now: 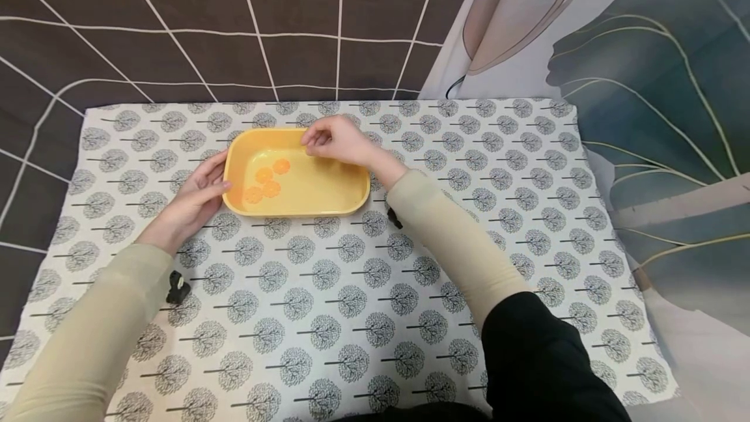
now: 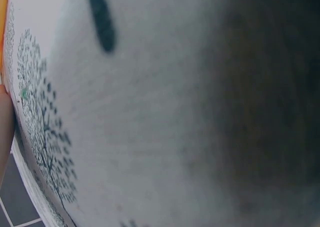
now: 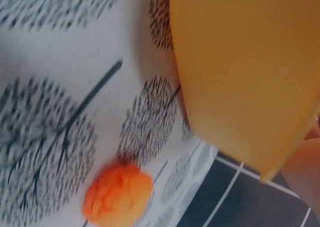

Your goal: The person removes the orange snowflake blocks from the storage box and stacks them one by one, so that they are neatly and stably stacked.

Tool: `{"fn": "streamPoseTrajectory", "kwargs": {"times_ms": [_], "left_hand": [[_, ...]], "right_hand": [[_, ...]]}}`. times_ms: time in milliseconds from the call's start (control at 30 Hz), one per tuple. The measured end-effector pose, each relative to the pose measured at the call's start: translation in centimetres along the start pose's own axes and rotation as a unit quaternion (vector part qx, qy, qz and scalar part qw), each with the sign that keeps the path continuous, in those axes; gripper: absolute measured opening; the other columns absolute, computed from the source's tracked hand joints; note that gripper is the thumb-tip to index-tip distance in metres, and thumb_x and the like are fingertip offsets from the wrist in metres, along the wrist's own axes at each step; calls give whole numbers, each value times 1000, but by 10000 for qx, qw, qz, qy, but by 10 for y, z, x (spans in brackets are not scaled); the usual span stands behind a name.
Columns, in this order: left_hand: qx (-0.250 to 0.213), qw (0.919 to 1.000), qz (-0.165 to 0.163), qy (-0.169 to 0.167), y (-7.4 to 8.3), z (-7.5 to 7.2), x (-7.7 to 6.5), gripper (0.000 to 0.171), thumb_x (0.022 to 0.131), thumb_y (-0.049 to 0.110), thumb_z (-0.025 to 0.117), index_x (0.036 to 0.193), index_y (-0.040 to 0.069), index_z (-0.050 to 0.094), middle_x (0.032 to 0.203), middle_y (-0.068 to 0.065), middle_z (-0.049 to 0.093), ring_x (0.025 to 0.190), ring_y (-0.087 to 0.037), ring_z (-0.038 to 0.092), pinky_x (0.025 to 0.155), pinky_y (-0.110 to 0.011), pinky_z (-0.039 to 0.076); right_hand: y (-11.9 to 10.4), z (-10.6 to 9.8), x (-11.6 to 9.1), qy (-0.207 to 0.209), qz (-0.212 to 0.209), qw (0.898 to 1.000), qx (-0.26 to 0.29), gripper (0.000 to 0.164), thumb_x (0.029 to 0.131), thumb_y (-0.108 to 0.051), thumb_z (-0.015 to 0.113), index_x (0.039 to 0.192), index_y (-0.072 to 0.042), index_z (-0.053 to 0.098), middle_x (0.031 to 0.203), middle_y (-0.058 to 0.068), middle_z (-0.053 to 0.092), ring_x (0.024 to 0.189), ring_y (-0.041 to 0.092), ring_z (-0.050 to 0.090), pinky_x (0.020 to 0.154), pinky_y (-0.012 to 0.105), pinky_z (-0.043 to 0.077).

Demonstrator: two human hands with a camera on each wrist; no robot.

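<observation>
A yellow rectangular tub (image 1: 316, 207) with rounded corners stands on the cloth. Several thin orange slices with scalloped edges (image 1: 282, 166) lie in its left half. At the tub's left end, my left hand (image 1: 199, 197) grips the wall, thumb over the rim and fingers outside. My right hand (image 1: 340, 139) is over the far right part of the tub, fingers bent, thumb and fingertips close together; I cannot tell whether anything is between them. In the right wrist view, an orange lump (image 3: 117, 194) lies on the cloth outside the tub (image 3: 240, 77).
A white cloth with grey tree prints (image 1: 328, 305) covers the table. Behind it hangs a dark curtain with white grid lines (image 1: 293, 5), and to the right a leaf-patterned curtain (image 1: 662, 83). The left wrist view holds mostly blurred cloth.
</observation>
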State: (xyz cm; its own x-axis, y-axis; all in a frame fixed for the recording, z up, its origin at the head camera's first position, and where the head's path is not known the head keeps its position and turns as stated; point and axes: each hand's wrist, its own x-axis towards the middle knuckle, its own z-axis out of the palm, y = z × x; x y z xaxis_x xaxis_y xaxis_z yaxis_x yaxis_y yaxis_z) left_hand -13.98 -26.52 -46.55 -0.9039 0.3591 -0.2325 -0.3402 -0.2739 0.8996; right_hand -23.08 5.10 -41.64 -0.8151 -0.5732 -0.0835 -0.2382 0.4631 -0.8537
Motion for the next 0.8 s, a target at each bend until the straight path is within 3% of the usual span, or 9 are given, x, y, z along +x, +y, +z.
{"fn": "streamPoseTrajectory", "kwargs": {"times_ms": [333, 800], "left_hand": [[46, 10000, -7, -13, -1, -2, -1, 78, 104, -9, 50, 170, 13, 15, 181, -3, -1, 168, -19, 2, 134, -26, 17], [35, 10000, 4, 21, -1, -1, -1, 75, 104, -9, 51, 169, 17, 23, 181, -2, 2, 168, -17, 5, 136, -27, 15]], "right_hand": [[-1, 24, 13, -198, -21, 9998, 61, 20, 96, -1, 75, 116, 2, 74, 115, 16, 77, 104, 23, 71, 90, 17, 61], [-2, 46, 22, -469, -413, 9972, -407, 28, 96, -2, 76, 124, 1, 72, 123, 14, 74, 111, 22, 70, 95, 12, 58]]}}
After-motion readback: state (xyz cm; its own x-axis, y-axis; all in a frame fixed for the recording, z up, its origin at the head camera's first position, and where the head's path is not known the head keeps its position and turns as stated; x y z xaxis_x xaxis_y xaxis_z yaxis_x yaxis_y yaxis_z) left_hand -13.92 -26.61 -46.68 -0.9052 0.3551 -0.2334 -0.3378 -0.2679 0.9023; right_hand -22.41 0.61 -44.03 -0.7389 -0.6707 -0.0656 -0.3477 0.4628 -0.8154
